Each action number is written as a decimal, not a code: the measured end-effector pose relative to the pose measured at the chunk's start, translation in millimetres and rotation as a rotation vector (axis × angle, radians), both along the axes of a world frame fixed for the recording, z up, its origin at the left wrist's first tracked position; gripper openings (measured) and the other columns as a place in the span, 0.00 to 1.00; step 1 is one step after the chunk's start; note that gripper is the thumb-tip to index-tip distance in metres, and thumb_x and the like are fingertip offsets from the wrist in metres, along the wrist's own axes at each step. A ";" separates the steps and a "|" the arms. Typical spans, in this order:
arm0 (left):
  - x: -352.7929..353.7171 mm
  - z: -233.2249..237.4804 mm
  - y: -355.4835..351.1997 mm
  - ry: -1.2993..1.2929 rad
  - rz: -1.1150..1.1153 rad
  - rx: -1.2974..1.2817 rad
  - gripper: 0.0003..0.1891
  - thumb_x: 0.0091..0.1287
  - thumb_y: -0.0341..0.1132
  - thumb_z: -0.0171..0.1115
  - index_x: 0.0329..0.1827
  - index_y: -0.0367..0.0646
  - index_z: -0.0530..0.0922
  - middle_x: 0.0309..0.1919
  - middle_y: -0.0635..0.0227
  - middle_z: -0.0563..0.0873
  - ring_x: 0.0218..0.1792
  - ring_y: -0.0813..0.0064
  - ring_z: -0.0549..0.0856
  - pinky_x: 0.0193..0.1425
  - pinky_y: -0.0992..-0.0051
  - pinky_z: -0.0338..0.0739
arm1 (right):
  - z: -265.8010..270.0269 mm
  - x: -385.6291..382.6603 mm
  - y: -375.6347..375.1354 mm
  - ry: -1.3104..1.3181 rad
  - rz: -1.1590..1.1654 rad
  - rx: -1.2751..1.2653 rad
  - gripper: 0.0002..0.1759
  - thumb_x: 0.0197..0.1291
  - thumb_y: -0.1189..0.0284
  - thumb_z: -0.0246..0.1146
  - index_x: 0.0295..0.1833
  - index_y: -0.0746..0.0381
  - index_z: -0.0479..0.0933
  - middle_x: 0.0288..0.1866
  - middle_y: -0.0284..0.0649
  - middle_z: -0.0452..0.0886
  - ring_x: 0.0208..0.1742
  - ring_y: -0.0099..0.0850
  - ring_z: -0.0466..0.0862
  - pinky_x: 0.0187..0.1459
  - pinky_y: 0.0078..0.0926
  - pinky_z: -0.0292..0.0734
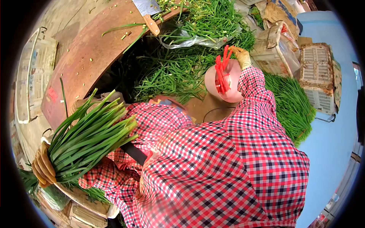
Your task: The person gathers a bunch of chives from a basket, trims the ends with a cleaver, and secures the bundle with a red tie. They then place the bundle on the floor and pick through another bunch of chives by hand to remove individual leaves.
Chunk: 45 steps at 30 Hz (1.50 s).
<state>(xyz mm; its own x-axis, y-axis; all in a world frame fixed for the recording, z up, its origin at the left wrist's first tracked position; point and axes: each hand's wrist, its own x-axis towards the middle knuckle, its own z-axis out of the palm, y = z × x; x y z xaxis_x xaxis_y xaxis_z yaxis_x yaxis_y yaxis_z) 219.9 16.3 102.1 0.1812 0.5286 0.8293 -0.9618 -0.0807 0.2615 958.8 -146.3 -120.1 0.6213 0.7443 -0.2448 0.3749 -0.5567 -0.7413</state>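
My left hand (44,164), in a tan glove, is wrapped round a thick bunch of long green leafy stalks (89,138) at the lower left; the pale cut ends point up and right. At the upper right my right hand (242,55), also gloved, has its fingers closed at the upper end of some red strips (222,74). These strips stand in a round pink container (234,91), leaning over its rim. Loose green stalks (171,74) lie in a heap just left of the container.
A cleaver (151,25) rests on the curved reddish-brown board (81,62). Plastic crates (268,51) stand at the upper right, another crate (32,76) at far left. Stacked green stalks (291,106) lie right of my right arm, beside a blue surface (330,140).
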 end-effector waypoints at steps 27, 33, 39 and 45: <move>55.5 39.2 -7.9 0.097 0.340 -0.807 0.15 0.68 0.47 0.63 0.34 0.44 0.75 0.31 0.66 0.82 0.34 0.70 0.82 0.36 0.74 0.76 | 341.6 -528.0 250.1 0.846 0.957 0.376 0.13 0.65 0.67 0.64 0.46 0.67 0.80 0.32 0.40 0.84 0.26 0.24 0.84 0.24 0.16 0.78; 53.9 39.5 -23.8 0.286 0.523 -0.843 0.16 0.67 0.47 0.64 0.33 0.41 0.79 0.30 0.66 0.84 0.37 0.69 0.85 0.37 0.75 0.76 | 334.9 -558.1 264.1 0.662 0.930 0.444 0.14 0.66 0.68 0.63 0.46 0.70 0.78 0.33 0.45 0.86 0.25 0.29 0.86 0.25 0.21 0.83; 55.3 54.2 -30.3 0.431 0.623 -0.930 0.12 0.63 0.41 0.65 0.33 0.40 0.79 0.28 0.66 0.81 0.31 0.74 0.79 0.39 0.78 0.72 | 336.7 -569.3 265.3 0.568 0.955 0.519 0.14 0.62 0.70 0.67 0.47 0.69 0.79 0.33 0.42 0.86 0.28 0.28 0.86 0.30 0.21 0.84; 45.6 48.3 -24.8 0.503 0.567 -0.965 0.13 0.65 0.41 0.63 0.37 0.37 0.79 0.29 0.67 0.81 0.34 0.75 0.80 0.43 0.79 0.73 | 329.3 -565.1 256.9 0.482 1.205 0.825 0.18 0.56 0.71 0.72 0.51 0.63 0.79 0.43 0.40 0.86 0.39 0.24 0.86 0.41 0.21 0.84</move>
<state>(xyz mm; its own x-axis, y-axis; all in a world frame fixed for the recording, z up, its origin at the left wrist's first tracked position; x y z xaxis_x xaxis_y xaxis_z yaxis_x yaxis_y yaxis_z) 265.5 -8.5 150.4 -0.0869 0.9953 -0.0417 -0.6282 -0.0223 0.7778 393.7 110.6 209.2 -0.4448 0.7558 0.4805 -0.0717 0.5047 -0.8603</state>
